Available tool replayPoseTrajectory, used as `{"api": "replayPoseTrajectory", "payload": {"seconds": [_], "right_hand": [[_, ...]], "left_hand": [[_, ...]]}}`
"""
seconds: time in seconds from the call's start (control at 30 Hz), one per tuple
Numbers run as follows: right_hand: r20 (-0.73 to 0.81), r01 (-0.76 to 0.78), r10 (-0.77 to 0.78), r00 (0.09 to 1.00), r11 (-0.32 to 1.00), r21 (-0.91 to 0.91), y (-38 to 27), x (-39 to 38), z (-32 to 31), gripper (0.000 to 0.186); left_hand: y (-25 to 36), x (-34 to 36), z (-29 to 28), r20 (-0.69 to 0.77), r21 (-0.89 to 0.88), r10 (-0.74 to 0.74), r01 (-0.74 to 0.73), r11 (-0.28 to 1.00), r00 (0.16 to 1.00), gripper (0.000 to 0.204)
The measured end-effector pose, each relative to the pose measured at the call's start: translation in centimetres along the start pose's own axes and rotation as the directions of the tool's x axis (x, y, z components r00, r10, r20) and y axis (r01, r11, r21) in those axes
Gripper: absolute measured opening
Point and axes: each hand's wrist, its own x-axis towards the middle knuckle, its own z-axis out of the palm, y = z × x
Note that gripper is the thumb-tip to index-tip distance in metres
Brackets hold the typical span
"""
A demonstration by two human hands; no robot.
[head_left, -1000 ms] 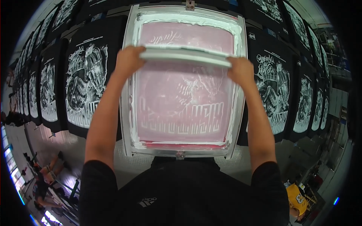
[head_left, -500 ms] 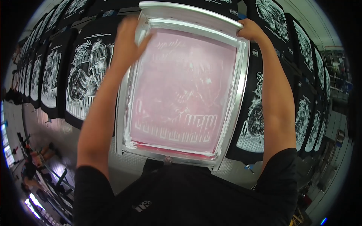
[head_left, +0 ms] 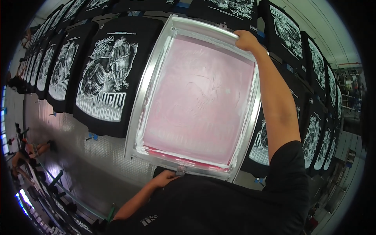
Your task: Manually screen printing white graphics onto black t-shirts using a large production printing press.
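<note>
A screen-printing frame [head_left: 141, 92] with pale pink mesh [head_left: 196, 98] stands tilted in front of me, white ink smeared along its inner edges. My right hand [head_left: 247, 40] is closed around the right end of the metal bar [head_left: 203, 24] across the frame's far edge. Down at the near edge, my left hand [head_left: 164, 179] has its fingers curled beside a small metal bracket [head_left: 180, 170]. What those fingers hold is hidden. Left of the frame lies a black T-shirt [head_left: 147, 35] with a white print.
More printed black shirts [head_left: 62, 70] run in a row to the left, and others [head_left: 288, 31] lie at the right and far side. Below the left row is a grey textured floor [head_left: 105, 156]. Another person [head_left: 29, 150] is at the lower left.
My left hand has left the frame's far left corner and come down to its near edge. The frame sits further right in view, uncovering the shirt on the left. My right hand still grips the bar.
</note>
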Motion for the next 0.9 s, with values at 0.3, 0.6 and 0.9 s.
{"api": "replayPoseTrajectory", "payload": {"seconds": [0.3, 0.6, 0.9], "right_hand": [[0.125, 0.111, -0.123, 0.984, 0.989, 0.099, -9.2, -23.5, 4.3, 0.038], [-0.103, 0.112, -0.092, 0.99, 0.97, 0.218, -23.5, -50.5, 9.5, 0.031], [-0.075, 0.062, -0.054, 0.996, 0.992, 0.113, -20.1, -51.3, 6.8, 0.041]], "left_hand": [[0.0, 1.3, -0.2, -0.034, 0.011, 0.046, -0.046, 0.999, 0.998, 0.043], [1.5, 0.9, 0.5, -0.176, 0.253, 0.004, 0.041, 0.967, 0.984, 0.038], [1.8, 0.2, 1.2, -0.318, 0.299, -0.006, 0.106, 0.948, 0.948, 0.039]]}}
